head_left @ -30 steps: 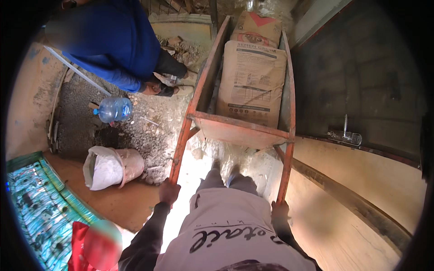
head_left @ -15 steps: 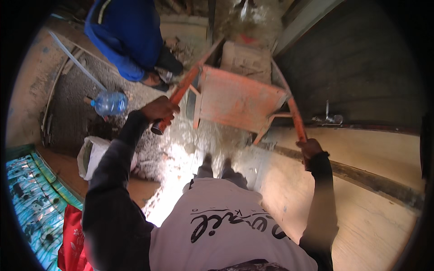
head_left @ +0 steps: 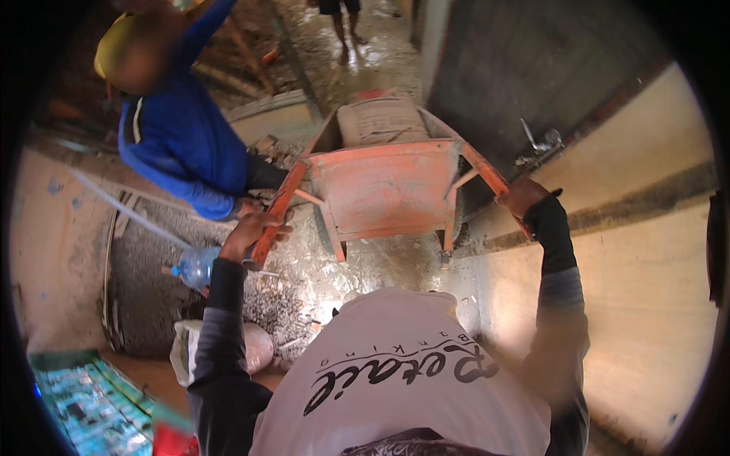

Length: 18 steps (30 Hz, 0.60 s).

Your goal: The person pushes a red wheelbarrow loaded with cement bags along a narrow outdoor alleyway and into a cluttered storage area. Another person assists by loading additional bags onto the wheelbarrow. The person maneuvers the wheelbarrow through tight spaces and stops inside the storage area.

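Observation:
An orange-red wheelbarrow [head_left: 388, 194] stands in front of me, its tray's near wall facing me. A dusty paper sack [head_left: 380, 121] lies in the tray. My left hand [head_left: 251, 232] is closed around the end of the left handle [head_left: 283, 204]. On the other side my right hand [head_left: 525, 199] grips the right handle [head_left: 485, 170], close to the pale wall. Two legs of the wheelbarrow show below the tray; its wheel is hidden.
A person in a blue top [head_left: 179, 144] stands just left of the wheelbarrow. Ahead, another person's bare legs [head_left: 348, 34] show on the wet passage floor. A dark panel [head_left: 525, 68] and pale wall [head_left: 646, 266] border the right. A water bottle [head_left: 196, 267] and white sack [head_left: 186, 346] lie left.
The wheelbarrow now sits straighter ahead of me and lower in view, both my hands still on its handles. More of the person in blue shows, and another person's legs have come into view.

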Available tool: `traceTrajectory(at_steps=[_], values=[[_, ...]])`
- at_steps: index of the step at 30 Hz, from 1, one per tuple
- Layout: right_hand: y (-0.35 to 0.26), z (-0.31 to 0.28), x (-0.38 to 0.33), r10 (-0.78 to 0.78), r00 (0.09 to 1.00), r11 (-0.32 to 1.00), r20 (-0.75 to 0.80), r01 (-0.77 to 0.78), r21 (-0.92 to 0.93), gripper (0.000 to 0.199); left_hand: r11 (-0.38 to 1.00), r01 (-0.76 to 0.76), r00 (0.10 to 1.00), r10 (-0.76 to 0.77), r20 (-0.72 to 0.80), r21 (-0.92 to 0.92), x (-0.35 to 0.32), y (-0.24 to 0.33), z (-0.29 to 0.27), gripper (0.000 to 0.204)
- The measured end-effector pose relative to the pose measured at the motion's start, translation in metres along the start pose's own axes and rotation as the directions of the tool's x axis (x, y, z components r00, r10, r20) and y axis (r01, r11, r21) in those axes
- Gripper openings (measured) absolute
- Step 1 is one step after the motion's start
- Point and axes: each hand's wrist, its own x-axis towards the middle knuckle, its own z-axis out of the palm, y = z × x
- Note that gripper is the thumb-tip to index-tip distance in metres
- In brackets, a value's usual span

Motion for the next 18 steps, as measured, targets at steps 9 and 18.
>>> traceTrajectory(at_steps=[9,18], values=[[-0.005,-0.01,-0.032,0.059,0.968,0.995,-0.245,-0.038,0.087,0.044,0.957,-0.17,0.985,0.174,-0.004,-0.237,-0.018,0.012,0.027,0.044],[-0.021,-0.021,-0.019,0.106,0.978,0.993,-0.181,-0.096,0.063,0.047,0.66,-0.476,0.844,0.529,-0.09,-0.581,0.007,-0.059,0.002,0.037]])
